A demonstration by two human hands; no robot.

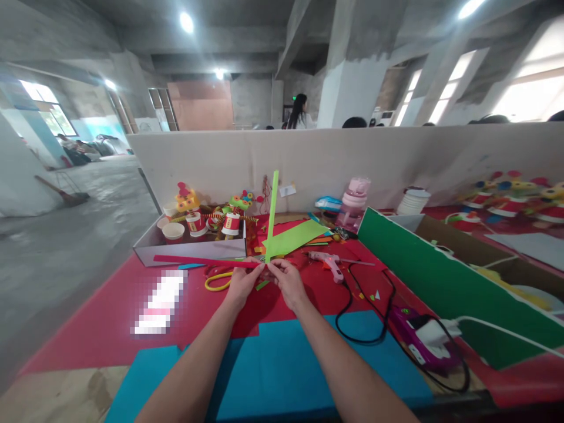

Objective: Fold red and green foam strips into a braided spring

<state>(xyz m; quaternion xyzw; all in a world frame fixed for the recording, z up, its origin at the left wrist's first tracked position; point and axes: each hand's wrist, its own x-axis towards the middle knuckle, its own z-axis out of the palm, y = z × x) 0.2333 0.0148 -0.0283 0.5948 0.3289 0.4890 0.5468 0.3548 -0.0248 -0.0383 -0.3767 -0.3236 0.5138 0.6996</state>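
Both hands meet over the red table cover (106,317). My left hand (244,282) pinches a long red paper strip (198,260) that reaches out to the left. With fingers closed, my right hand (286,282) holds the bottom end of a bright green strip (273,211), which stands nearly upright. The two strips meet at the fingertips, at about a right angle. Beside my left hand lie yellow-handled scissors (215,282). Behind the hands is a sheet of green paper (299,237). A pink glue gun (328,262) lies to the right.
A box (189,251) with paper cups and cup figures stands at the back left. Blue sheets (282,364) lie under my forearms. On the right are a purple power strip (409,335) with cables, a green board (440,282) and a pink bottle (353,202).
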